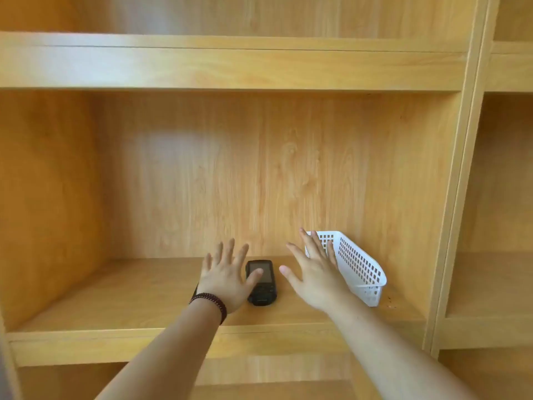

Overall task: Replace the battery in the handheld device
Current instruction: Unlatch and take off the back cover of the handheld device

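Observation:
A black handheld device [264,280] with a dark screen lies face up on the wooden shelf [144,287], near its middle. My left hand [226,277] hovers just left of it, fingers spread, thumb over the device's left edge; whether it touches I cannot tell. A dark bead bracelet circles that wrist. My right hand [315,277] is spread open to the right of the device, holding nothing, in front of a white perforated basket [359,267]. No battery is visible.
The white basket stands on the shelf's right side; its inside is hidden. The shelf compartment has a wooden back wall, a left side wall [43,203] and a board above [230,67]. Further compartments lie right [496,226] and below.

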Action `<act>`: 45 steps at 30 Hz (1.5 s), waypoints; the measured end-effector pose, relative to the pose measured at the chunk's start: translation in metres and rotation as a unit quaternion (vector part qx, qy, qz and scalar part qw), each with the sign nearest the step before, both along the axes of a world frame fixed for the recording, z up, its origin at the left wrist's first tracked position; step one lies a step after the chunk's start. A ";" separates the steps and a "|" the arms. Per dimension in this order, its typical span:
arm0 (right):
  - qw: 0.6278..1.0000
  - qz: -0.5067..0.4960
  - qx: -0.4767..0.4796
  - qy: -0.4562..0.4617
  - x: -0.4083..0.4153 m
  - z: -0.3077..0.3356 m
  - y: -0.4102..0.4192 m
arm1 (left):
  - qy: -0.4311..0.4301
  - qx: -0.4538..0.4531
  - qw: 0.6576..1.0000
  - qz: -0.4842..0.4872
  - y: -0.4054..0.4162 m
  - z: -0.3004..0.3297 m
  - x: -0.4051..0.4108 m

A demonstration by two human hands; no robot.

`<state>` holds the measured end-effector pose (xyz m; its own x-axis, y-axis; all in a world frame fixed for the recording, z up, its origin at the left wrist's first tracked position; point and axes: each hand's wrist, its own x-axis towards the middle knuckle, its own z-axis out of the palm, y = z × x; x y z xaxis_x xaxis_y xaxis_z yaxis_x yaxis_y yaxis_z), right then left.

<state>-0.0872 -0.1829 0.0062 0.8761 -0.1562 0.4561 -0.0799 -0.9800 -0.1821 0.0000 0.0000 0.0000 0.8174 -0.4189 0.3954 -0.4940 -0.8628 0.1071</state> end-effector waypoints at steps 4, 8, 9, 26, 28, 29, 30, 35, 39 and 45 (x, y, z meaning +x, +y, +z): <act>0.997 0.003 0.073 0.011 -0.002 0.003 -0.011 | 0.138 0.043 0.989 0.006 -0.049 0.007 0.001; 0.995 -0.019 0.094 0.026 -0.003 -0.003 -0.020 | 0.236 0.067 0.965 0.092 -0.086 -0.002 0.013; 0.995 -0.020 0.091 0.028 -0.004 -0.004 -0.022 | 0.236 0.066 0.962 0.119 -0.092 -0.005 0.015; 0.996 0.011 0.088 -0.018 -0.003 0.004 -0.014 | 0.486 -0.512 0.698 -0.118 -0.052 0.017 0.041; 0.995 0.017 0.095 -0.038 -0.001 0.008 -0.009 | 0.527 -0.613 0.556 -0.194 -0.040 0.014 0.040; 0.994 0.021 0.096 -0.045 0.000 0.009 -0.006 | 0.530 -0.643 0.510 -0.214 -0.036 0.011 0.040; 0.993 0.024 0.099 -0.050 0.001 0.011 -0.002 | 0.531 -0.662 0.479 -0.226 -0.033 0.008 0.039; 0.980 0.025 0.189 -0.057 0.014 0.011 0.021 | 0.510 -0.687 0.460 -0.238 -0.021 -0.014 0.034; 0.948 0.041 0.315 -0.009 0.023 0.007 0.032 | 0.512 -0.676 0.481 -0.219 -0.019 -0.026 0.029; 0.912 0.029 0.409 -0.012 0.034 -0.003 0.032 | 0.514 -0.661 0.501 -0.219 -0.016 -0.028 0.025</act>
